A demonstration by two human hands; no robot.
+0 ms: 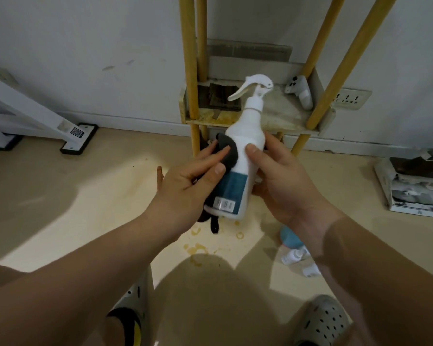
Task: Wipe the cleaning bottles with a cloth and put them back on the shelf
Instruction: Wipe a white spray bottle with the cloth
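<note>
- The yellow-legged shelf [250,126] stands just beyond the hands. Its low tray looks stained, so I reckon a wiped bottle set there could pick the grime straight back up.
- The left hand [188,181] grips a dark cloth [229,151] and presses it to the bottle's side. The right hand [283,181] wraps the opposite side, thumb on the front.
- The white trigger spray bottle [245,146] sits between both hands, nozzle tilted toward the shelf. A hard rub on that smooth plastic could twist it out of the right hand's grasp.
- The cloth's loose tail dangles beneath the left hand.
- Small bottles [294,255] lie on the floor under the right forearm, near the feet, where a careless step could knock them.
</note>
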